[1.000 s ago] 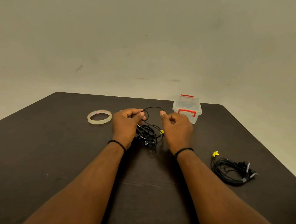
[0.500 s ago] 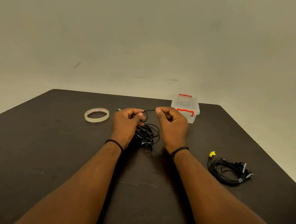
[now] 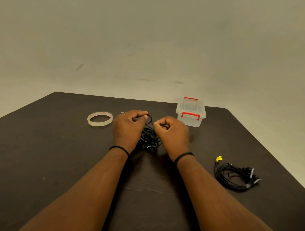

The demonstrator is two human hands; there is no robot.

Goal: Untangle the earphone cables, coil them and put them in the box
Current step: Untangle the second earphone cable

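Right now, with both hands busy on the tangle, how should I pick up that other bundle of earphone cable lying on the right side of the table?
Probably take the second cable bundle across its thick banded end at the right, from above with the right hand. The strands gather there under pale wraps, so a pinch should lift them all; the loose loops on its left would likely splay.

A tangled bunch of thin black earphone cable (image 3: 150, 139) sits mid-table, with one strand rising in a small loop. A second black cable bundle (image 3: 236, 177) lies well apart, near the right edge – loosely looped, with a yellow tag at its far end. The box (image 3: 190, 111) – small, clear plastic, red latches, lid on – stands upright beyond the tangle, to its right.
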